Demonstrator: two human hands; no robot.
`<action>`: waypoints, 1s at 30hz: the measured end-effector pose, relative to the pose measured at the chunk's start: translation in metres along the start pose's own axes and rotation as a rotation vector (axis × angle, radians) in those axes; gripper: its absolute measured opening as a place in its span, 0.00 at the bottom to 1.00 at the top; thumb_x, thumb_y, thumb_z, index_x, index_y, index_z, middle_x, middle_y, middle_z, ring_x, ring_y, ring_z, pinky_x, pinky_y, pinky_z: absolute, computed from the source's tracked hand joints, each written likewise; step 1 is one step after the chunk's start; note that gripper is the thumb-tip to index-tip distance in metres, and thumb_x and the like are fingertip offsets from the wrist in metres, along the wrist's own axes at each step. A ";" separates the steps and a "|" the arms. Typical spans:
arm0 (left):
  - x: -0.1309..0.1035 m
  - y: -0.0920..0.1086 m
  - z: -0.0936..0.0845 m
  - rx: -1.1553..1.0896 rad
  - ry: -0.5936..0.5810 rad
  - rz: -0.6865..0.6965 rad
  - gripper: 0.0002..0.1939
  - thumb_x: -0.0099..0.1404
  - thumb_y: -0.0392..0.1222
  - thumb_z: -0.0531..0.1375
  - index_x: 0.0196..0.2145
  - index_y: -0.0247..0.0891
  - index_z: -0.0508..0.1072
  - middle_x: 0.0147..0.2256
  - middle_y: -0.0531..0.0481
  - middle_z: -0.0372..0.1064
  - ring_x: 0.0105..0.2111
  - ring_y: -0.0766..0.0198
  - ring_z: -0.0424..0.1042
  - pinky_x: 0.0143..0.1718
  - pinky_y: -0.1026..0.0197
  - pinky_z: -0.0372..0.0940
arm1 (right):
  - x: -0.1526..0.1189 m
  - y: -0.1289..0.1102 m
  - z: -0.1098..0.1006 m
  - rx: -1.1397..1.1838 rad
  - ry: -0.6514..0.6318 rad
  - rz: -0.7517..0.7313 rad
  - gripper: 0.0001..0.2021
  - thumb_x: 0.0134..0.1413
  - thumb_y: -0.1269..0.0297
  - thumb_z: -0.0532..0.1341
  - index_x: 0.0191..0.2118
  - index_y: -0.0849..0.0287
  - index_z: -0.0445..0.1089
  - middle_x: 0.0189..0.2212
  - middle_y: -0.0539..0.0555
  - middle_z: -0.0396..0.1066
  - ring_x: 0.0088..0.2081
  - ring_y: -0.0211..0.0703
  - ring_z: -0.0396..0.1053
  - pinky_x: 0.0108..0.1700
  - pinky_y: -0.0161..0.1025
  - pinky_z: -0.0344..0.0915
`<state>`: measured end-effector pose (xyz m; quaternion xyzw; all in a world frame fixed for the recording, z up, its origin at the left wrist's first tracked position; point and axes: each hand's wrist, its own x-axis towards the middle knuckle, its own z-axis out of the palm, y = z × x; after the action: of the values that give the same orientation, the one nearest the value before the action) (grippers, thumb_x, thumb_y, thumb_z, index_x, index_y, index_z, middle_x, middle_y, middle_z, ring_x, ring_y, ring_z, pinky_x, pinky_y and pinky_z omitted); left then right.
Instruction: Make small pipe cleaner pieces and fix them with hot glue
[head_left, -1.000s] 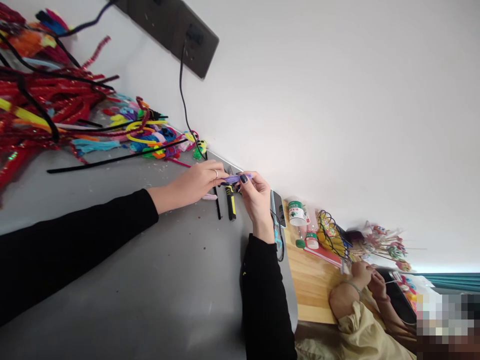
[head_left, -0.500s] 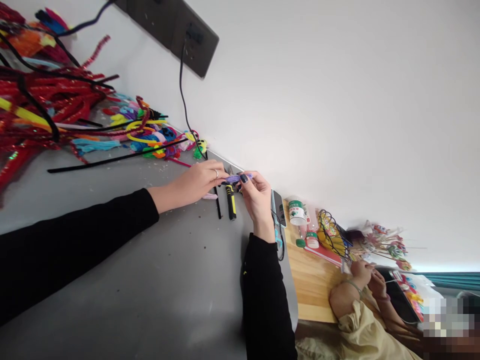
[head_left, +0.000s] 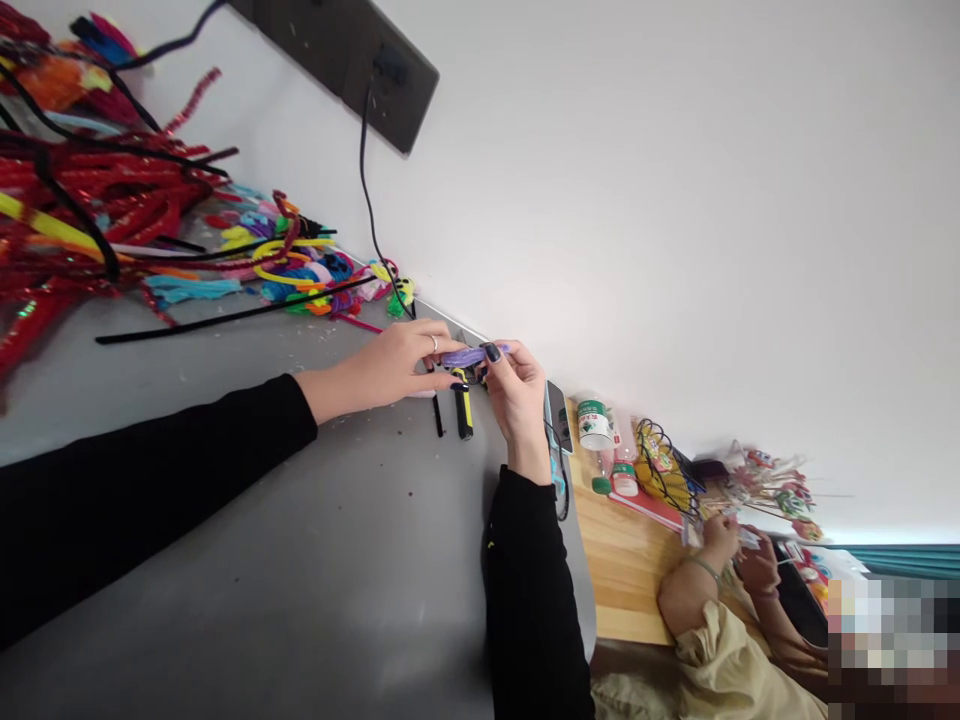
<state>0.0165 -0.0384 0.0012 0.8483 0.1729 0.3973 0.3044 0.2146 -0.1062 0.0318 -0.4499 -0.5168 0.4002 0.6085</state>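
A small bundle of purple fuzzy stems (head_left: pixel 463 357) is pinched between the thumb and fingers of my right hand (head_left: pixel 514 395). My left hand (head_left: pixel 397 365), with a ring on one finger, is at the bundle's left end. Its thumb is lowered away from its fingers, and the fingertips lie beside or behind the purple stems. Below the bundle, a black and yellow tool handle (head_left: pixel 464 408) rests on the grey table (head_left: pixel 337 560). A short black stem (head_left: pixel 438 415) lies left of the handle, and a pale pink piece is partly hidden under my left hand.
Red tinsel stems (head_left: pixel 127 190) and a pile of coloured stems (head_left: pixel 300 275) cover the upper left. A power strip (head_left: pixel 337 60) is on the wall. At right are a phone (head_left: pixel 559 415), bottles (head_left: pixel 625 470), a wooden table (head_left: pixel 619 570) and another person's hands (head_left: pixel 757 565).
My left thumb has come down off the purple bundle, showing more of it. My right hand still grips the bundle and has shifted slightly. The other person's hands have moved.
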 end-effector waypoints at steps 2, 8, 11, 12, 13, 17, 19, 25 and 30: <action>0.000 0.003 -0.001 0.001 0.035 -0.007 0.22 0.71 0.52 0.62 0.55 0.36 0.79 0.42 0.45 0.73 0.41 0.57 0.72 0.43 0.60 0.68 | 0.001 0.001 0.000 0.002 0.010 -0.004 0.14 0.49 0.51 0.77 0.32 0.53 0.77 0.27 0.45 0.73 0.29 0.35 0.66 0.37 0.36 0.66; 0.001 0.002 0.000 0.079 0.138 -0.015 0.23 0.69 0.50 0.62 0.57 0.35 0.76 0.47 0.43 0.72 0.46 0.53 0.72 0.50 0.55 0.69 | 0.002 0.002 0.000 0.019 0.076 -0.005 0.15 0.47 0.50 0.77 0.31 0.54 0.76 0.28 0.45 0.72 0.30 0.35 0.64 0.37 0.36 0.64; 0.001 -0.001 0.002 0.130 0.144 0.006 0.20 0.69 0.46 0.61 0.56 0.35 0.75 0.49 0.42 0.73 0.49 0.52 0.72 0.51 0.53 0.69 | 0.002 0.003 0.002 0.028 0.078 0.008 0.15 0.47 0.51 0.77 0.30 0.54 0.75 0.28 0.45 0.72 0.30 0.34 0.64 0.36 0.35 0.64; 0.001 -0.002 0.003 0.146 0.139 0.021 0.20 0.69 0.45 0.61 0.55 0.35 0.75 0.49 0.42 0.73 0.49 0.52 0.72 0.52 0.53 0.69 | 0.002 0.003 0.003 0.032 0.073 0.017 0.16 0.47 0.51 0.77 0.29 0.54 0.74 0.27 0.45 0.72 0.30 0.35 0.65 0.36 0.35 0.64; 0.000 -0.003 0.004 0.163 0.137 0.037 0.19 0.69 0.44 0.61 0.55 0.35 0.76 0.48 0.42 0.74 0.49 0.52 0.72 0.52 0.53 0.69 | 0.002 0.004 0.004 0.035 0.068 0.027 0.16 0.47 0.51 0.77 0.29 0.54 0.74 0.27 0.45 0.72 0.30 0.35 0.65 0.36 0.35 0.64; -0.001 -0.006 0.007 0.230 0.182 0.091 0.14 0.73 0.44 0.59 0.51 0.35 0.78 0.44 0.42 0.77 0.46 0.53 0.74 0.50 0.55 0.70 | 0.001 0.006 0.010 0.059 0.080 0.066 0.16 0.46 0.52 0.77 0.29 0.54 0.73 0.27 0.46 0.73 0.31 0.35 0.67 0.36 0.35 0.65; -0.001 -0.007 0.008 0.256 0.213 0.110 0.15 0.75 0.44 0.57 0.50 0.34 0.79 0.42 0.42 0.79 0.45 0.53 0.76 0.49 0.56 0.70 | 0.001 0.006 0.011 0.073 0.093 0.078 0.15 0.46 0.54 0.77 0.30 0.54 0.73 0.28 0.46 0.73 0.31 0.35 0.67 0.37 0.35 0.66; -0.002 -0.011 0.009 0.266 0.246 0.151 0.15 0.76 0.44 0.58 0.51 0.36 0.81 0.44 0.43 0.81 0.44 0.55 0.78 0.48 0.57 0.71 | -0.001 0.004 0.014 0.115 0.091 0.095 0.15 0.47 0.56 0.77 0.27 0.55 0.72 0.25 0.45 0.70 0.30 0.33 0.66 0.36 0.33 0.66; -0.001 -0.011 0.010 0.281 0.276 0.178 0.16 0.77 0.44 0.57 0.49 0.36 0.83 0.42 0.43 0.82 0.42 0.55 0.79 0.46 0.58 0.73 | 0.000 0.004 0.015 0.129 0.078 0.119 0.14 0.46 0.55 0.77 0.29 0.55 0.75 0.27 0.45 0.72 0.29 0.34 0.66 0.34 0.34 0.66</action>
<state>0.0227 -0.0349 -0.0113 0.8320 0.1908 0.5069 0.1203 0.1996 -0.1033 0.0288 -0.4549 -0.4382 0.4503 0.6311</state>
